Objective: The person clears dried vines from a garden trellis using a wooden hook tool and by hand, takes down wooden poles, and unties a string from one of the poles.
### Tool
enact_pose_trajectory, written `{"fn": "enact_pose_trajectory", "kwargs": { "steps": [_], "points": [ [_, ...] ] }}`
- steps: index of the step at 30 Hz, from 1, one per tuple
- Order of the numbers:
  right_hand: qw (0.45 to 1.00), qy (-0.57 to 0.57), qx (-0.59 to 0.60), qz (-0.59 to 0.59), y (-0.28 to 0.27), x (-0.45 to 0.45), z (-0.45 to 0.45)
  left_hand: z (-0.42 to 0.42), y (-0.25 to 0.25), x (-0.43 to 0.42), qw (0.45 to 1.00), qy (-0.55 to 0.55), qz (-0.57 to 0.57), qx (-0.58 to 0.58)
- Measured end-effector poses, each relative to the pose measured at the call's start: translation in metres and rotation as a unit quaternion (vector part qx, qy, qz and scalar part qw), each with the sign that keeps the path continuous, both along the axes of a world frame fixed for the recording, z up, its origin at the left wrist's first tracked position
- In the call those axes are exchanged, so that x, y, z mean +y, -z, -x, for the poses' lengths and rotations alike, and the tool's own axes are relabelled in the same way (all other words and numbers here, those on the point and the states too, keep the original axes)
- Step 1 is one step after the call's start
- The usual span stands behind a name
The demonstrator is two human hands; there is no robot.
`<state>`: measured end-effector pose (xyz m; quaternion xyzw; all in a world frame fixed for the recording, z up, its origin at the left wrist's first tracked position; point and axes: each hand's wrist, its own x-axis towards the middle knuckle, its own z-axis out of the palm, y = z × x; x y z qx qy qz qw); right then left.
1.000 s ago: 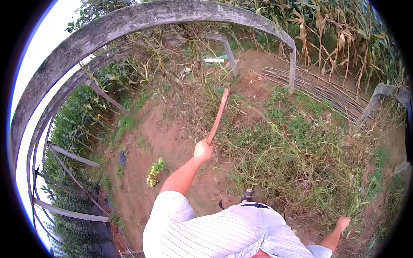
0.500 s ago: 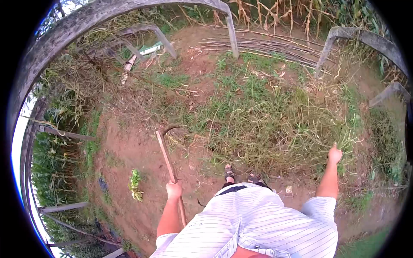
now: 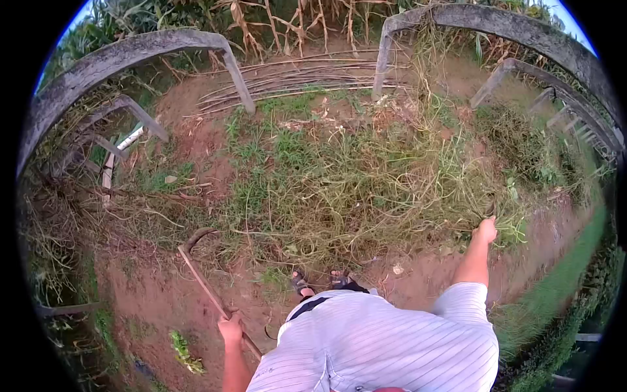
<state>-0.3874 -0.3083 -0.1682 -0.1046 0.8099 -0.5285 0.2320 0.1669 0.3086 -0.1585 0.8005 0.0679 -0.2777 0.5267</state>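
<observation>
My left hand [image 3: 230, 328] is closed round the wooden handle of a long-handled sickle [image 3: 204, 282]. Its dark curved blade [image 3: 198, 236] points away from me, at the near left edge of the tangled growth. Out to the right, my right hand [image 3: 484, 230] is closed on some green vines [image 3: 508, 228] at the side of the heap. The fingertips are partly hidden among the stems. A broad mat of cut-looking, yellow-green vines [image 3: 366, 202] spreads over the ground ahead of my feet.
Grey concrete frames [image 3: 238, 81] stand on the far side, with long thin poles [image 3: 307, 81] lying between them. Dry corn stalks [image 3: 300, 26] rise behind. A leafy green plant [image 3: 186, 353] sits on the bare soil at lower left. My sandalled feet [image 3: 339, 279] are at the vines' near edge.
The view has swung to the right, so the ground and frames appear further left. Both hands keep their hold, the left on the sickle and the right on the vines.
</observation>
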Motion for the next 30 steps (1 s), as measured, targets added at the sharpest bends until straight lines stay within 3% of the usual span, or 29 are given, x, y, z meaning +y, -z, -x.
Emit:
{"fn": "enact_pose_trajectory", "kwargs": {
  "steps": [3, 5, 8, 9, 12, 15, 18, 23, 25, 30],
  "points": [
    [0.996, 0.062, -0.062, -0.031, 0.05, 0.058, -0.014, -0.055, -0.033, -0.058, 0.989, 0.119, 0.036, -0.085],
    [0.993, 0.059, -0.062, -0.086, 0.092, 0.087, -0.022, -0.051, -0.104, -0.116, 0.97, 0.184, 0.034, -0.158],
    [0.988, 0.047, -0.124, -0.08, 0.13, 0.113, -0.043, -0.053, -0.113, -0.135, 0.964, 0.254, 0.042, -0.072],
    [0.987, 0.052, -0.127, -0.085, 0.138, 0.116, -0.044, -0.051, -0.096, -0.13, 0.962, 0.263, 0.063, -0.04],
    [0.984, -0.007, -0.159, -0.08, 0.11, 0.107, -0.075, -0.032, -0.046, -0.107, 0.949, 0.299, -0.085, -0.057],
    [0.979, -0.018, -0.204, -0.021, 0.095, 0.061, -0.093, -0.004, -0.03, -0.097, 0.954, 0.276, -0.11, -0.032],
    [0.976, -0.089, -0.192, 0.058, 0.056, 0.001, -0.121, 0.002, -0.028, -0.066, 0.97, 0.214, -0.114, 0.004],
    [0.951, -0.056, -0.194, 0.233, -0.125, -0.092, -0.156, -0.01, -0.026, -0.007, 0.989, 0.096, -0.11, -0.016],
    [0.937, -0.168, -0.135, 0.275, -0.195, -0.101, -0.155, -0.009, -0.035, 0.011, 0.997, 0.053, -0.053, -0.009],
    [0.904, -0.266, -0.007, 0.335, -0.261, -0.152, -0.109, 0.003, -0.019, 0.057, 0.989, 0.01, -0.147, 0.012]
  ]
}}
